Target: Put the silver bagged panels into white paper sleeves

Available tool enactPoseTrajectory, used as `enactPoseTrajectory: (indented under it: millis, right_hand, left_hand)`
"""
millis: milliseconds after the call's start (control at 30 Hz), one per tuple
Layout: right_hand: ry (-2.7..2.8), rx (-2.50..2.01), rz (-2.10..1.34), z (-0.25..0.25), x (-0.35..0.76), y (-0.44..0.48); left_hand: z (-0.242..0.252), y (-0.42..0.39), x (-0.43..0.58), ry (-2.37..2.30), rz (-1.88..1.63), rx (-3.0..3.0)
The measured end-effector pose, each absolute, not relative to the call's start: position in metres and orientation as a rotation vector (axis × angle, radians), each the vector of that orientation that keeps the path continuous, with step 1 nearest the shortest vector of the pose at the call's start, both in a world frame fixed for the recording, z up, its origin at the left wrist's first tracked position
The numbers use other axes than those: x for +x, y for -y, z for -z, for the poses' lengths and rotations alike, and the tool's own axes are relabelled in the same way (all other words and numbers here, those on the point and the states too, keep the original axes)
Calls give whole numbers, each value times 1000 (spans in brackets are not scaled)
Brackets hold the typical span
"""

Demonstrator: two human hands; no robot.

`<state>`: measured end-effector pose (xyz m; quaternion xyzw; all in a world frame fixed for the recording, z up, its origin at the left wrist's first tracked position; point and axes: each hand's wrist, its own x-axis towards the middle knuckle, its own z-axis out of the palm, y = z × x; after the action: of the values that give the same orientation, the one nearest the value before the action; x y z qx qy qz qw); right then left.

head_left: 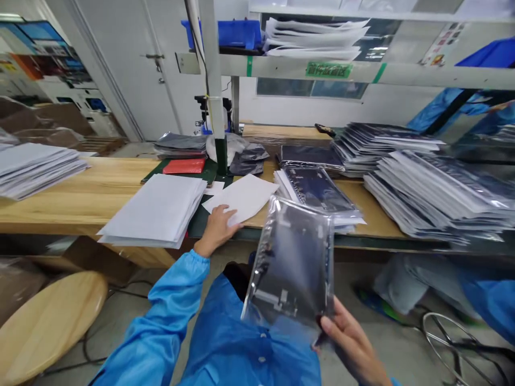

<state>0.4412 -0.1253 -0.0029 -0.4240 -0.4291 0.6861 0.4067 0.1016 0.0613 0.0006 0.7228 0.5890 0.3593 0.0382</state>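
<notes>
My right hand (348, 338) pinches the lower right corner of a clear plastic bag (292, 262) with a dark printed panel inside, held up in front of the table edge. My left hand (220, 228) lies on the near edge of a white sheet (247, 197), its fingers spread. To the left of that hand is a stack of white sheets (156, 209). Behind the held bag, another bagged dark panel (317, 187) rests on white sheets.
Stacks of bagged panels (438, 193) fill the right side of the table. A red packet (184, 166) lies behind the white stack, near an upright post (213, 80). A round wooden stool (52, 321) stands at lower left. A person's legs (422, 284) show at right.
</notes>
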Motion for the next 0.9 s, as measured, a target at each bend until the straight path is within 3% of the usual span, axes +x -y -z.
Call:
enactPoseTrajectory:
  millis: [167,433,633,900]
  right_hand:
    - [1022,-1092,-1817,35,418,155]
    - [904,-1042,-1886,45,392,172]
    - [873,-989,-2010,59,381,183]
    - [758,-1052,-1876,70,369,197]
  left_hand:
    - [9,-47,94,-1759,-1046,2232]
    - [13,-29,83,-1710,-1525,2383]
    - [22,-20,78,-1696,-1495,2313]
    - [17,-15,89,-1740,-1464,2248]
